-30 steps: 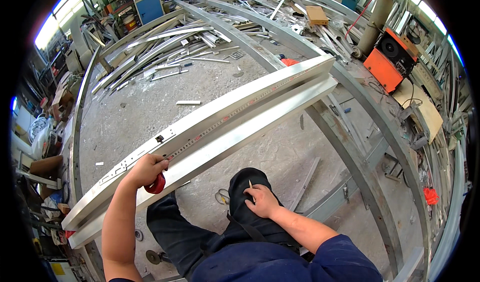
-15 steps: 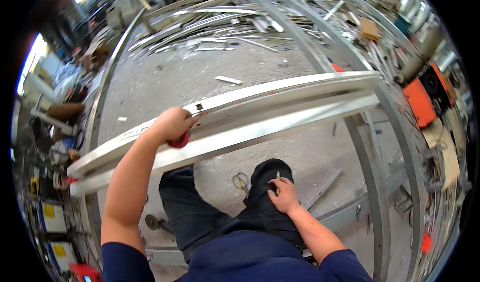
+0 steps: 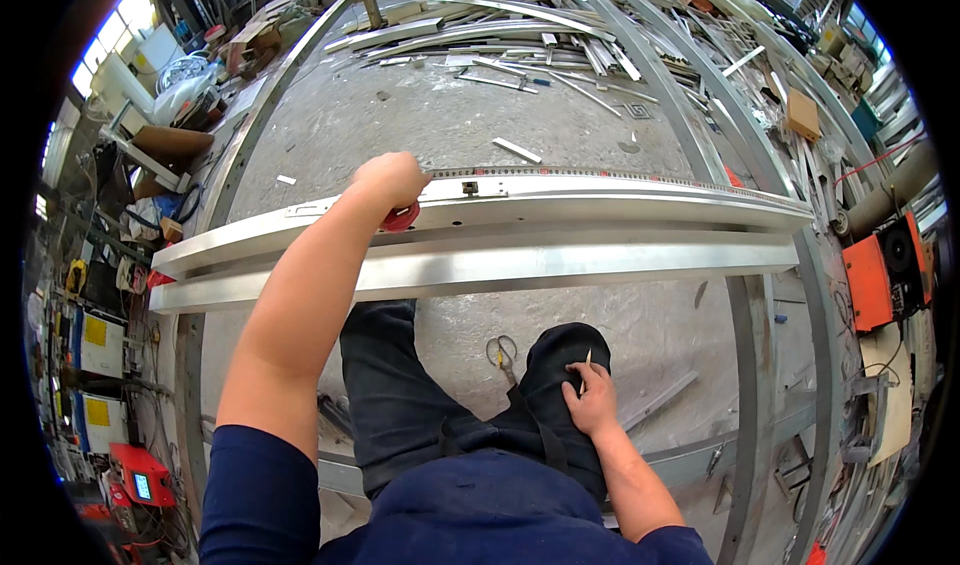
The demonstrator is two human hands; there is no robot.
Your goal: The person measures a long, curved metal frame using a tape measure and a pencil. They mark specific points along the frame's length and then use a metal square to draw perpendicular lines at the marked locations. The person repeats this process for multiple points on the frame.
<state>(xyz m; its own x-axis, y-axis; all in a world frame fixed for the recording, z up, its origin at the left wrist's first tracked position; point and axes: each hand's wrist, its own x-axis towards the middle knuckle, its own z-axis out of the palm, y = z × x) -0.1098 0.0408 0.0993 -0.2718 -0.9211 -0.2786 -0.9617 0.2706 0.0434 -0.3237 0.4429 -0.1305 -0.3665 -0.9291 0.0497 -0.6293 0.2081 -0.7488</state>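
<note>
My left hand [image 3: 392, 181] is closed around a red tape measure [image 3: 401, 218], over the far one of two long silvery metal profiles. From it the tape blade [image 3: 600, 179] runs out to the right along that profile's far edge. The far profile [image 3: 560, 208] has a small dark cutout [image 3: 470, 190] in its top, just right of the hand. Parallel and closer to me lies the near profile [image 3: 580, 257]. On my right thigh rests my right hand [image 3: 594, 401], fingers bent around a thin, pointed pencil [image 3: 588, 358].
Both profiles lie across a grey steel frame [image 3: 755, 385]. A pair of scissors [image 3: 501, 355] shows between my knees. Metal offcuts [image 3: 480, 35] are heaped on the far floor. An orange machine [image 3: 880, 275] stands at the right, and a red device with a screen [image 3: 142, 475] at lower left.
My left hand has moved left of the cutout with the tape measure, and the blade has shifted to the profile's far edge. My right hand stays on the thigh. The whole view has turned slightly.
</note>
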